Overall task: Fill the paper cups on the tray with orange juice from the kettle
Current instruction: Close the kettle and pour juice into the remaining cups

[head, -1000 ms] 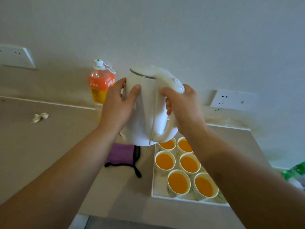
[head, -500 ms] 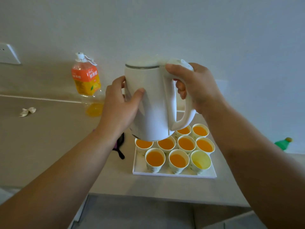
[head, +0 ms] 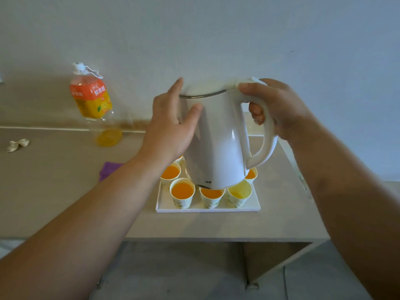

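Right hand [head: 279,107] is gripping the handle of the white kettle [head: 218,137], which is hanging near upright above the tray [head: 207,210]. Left hand [head: 171,126] is pressing straight-fingered against its body. The pale, barely filled paper cup [head: 239,192] is lying at 6 o'clock below the right hand, the nearer one. Against half a second earlier, the kettle is covering more of the tray.

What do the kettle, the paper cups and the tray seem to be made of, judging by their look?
The kettle: probably glossy white plastic, given the bright highlight on its side; a thin metal-looking band rings its top. The paper cups: paper, matte white with faint green print. The tray: white, flat, matte; plastic or coated board, I cannot tell.
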